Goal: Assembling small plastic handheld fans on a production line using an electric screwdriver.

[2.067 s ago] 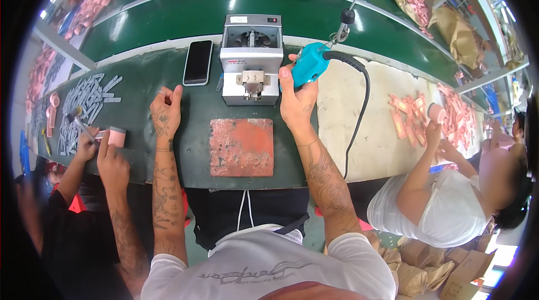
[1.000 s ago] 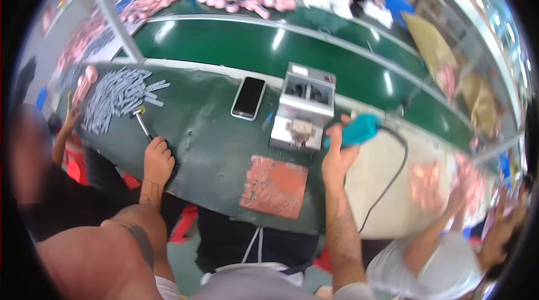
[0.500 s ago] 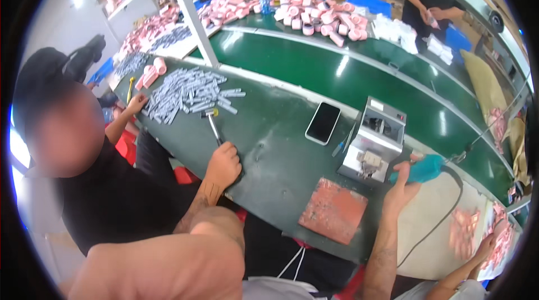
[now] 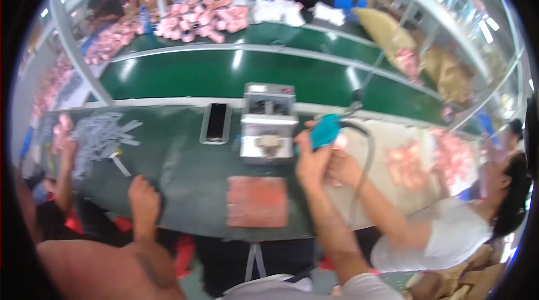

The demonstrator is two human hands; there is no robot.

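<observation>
Both forearms bare, no sleeves, no gloves. Left hand and right hand ringless. White shirt at chest.

One screen is found: a smartphone, a dark rectangular display in a pale frame, laid flat on the green worktop just left of the grey metal machine. White bagged packages are heaped at the far side of the belt. Tan sacks are seen stacked at the upper right. No labels or signs can be made out.
</observation>
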